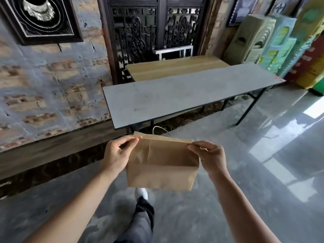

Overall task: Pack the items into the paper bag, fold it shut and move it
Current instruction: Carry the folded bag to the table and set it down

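A brown paper bag (163, 165) hangs in the air in front of me, its top folded over, with a white cord handle (162, 131) sticking up behind the fold. My left hand (117, 155) pinches the folded top at its left corner. My right hand (209, 157) pinches the right corner. The bag's contents are hidden. The bag is held above the floor, short of the grey table (184, 93).
The long grey folding table stands ahead against a wooden table (175, 67) and a dark carved screen (154, 32). A brick wall (43, 88) runs on the left. Coloured boxes (280, 41) are stacked at the right. My leg and white shoe (142, 192) are on the shiny concrete floor.
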A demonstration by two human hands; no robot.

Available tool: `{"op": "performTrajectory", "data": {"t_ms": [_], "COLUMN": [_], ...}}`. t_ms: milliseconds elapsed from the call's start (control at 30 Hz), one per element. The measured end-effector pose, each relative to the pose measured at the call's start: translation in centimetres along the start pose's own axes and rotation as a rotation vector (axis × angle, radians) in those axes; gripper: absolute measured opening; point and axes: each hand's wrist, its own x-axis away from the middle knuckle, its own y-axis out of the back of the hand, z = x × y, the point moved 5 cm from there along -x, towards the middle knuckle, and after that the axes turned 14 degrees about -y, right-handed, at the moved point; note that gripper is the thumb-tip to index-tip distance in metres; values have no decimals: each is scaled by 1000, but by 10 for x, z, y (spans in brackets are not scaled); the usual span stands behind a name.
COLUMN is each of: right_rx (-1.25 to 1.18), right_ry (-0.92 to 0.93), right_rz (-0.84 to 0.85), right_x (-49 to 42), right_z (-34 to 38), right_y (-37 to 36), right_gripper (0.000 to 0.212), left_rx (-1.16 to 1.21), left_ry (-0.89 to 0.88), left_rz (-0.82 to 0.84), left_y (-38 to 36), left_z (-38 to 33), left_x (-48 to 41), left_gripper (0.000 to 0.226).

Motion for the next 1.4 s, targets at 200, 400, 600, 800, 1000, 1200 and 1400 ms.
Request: {"op": "performTrajectory", "data": {"t_ms": [200, 400, 600, 800, 1000, 1200, 1400], "right_rx": [63, 168, 303, 546, 942, 994, 1008], "right_ry": [-1, 101, 156, 240, 370, 578, 332], "right_rz": [17, 42, 133, 268, 539, 850, 919], "right_x": [-201, -380, -537, -653, -696, -662, -696], "right_z": [47, 109, 118, 91, 91, 93, 77], "right_y": [-50, -81, -109, -139, -162, -218, -209], "right_gripper": [18, 32, 8, 14, 7, 7, 14], "left_rx": [-45, -402, -644, -751, -897, -677, -709], "left_ry": [8, -123, -122, -24, -48, 64, 227], "left_rz": [42, 218, 247, 281, 405, 615, 469], "left_y": [-42, -90, -146, -202, -246, -287, -238], "left_z": [115, 184, 255, 319, 325, 343, 350], "left_x": [-159, -322, -419, -456, -484, -496, -485], "left_gripper": [13, 16, 11, 22, 14, 10, 4]}}
